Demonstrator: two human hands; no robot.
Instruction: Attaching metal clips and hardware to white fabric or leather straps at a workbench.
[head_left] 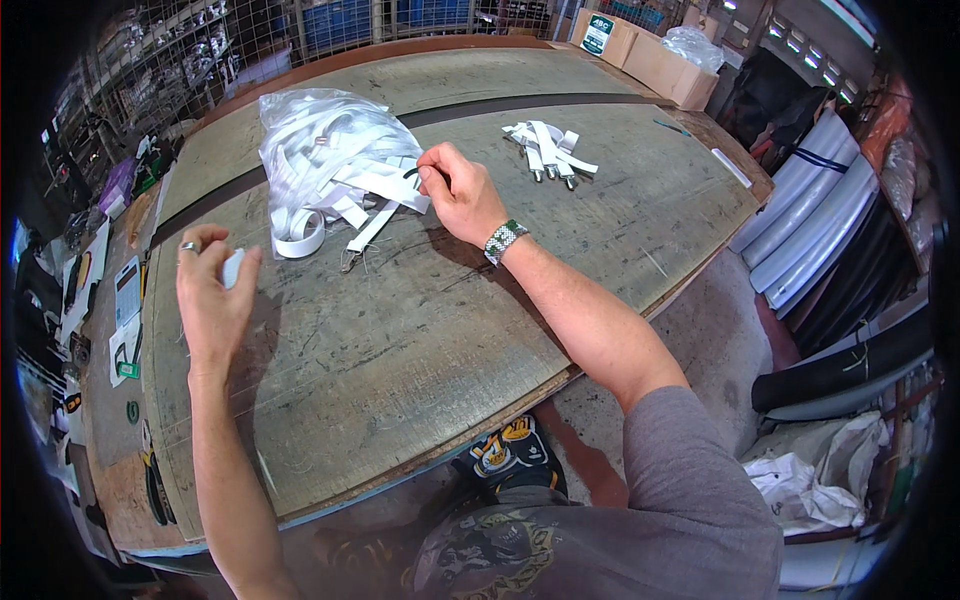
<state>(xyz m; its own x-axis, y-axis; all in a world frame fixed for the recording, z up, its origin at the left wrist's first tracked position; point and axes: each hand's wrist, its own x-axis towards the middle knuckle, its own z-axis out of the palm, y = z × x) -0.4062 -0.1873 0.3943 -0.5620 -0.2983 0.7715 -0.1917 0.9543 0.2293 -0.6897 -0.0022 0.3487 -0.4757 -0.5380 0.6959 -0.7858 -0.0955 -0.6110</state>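
Observation:
My left hand (215,290) is raised over the left part of the worktable, a ring on one finger. Between its thumb and fingers is a small white piece (232,268), mostly hidden. My right hand (462,195), with a beaded bracelet at the wrist, pinches at the right edge of a clear plastic bag (300,125). A thin dark thing shows at its fingertips, too small to name. White flat straps (380,185) spill from the bag, one looped. One strap end (368,232) has a metal fitting and loose threads. Farther right lies a small pile of white straps (545,145) with metal ends.
The worn wooden worktable (400,350) has a dark strip across its far part. Pliers (153,480) and a calculator (128,290) lie along the left side. A cardboard box (655,68) sits at the far right corner. Plastic-wrapped rolls (810,190) stand right of the table.

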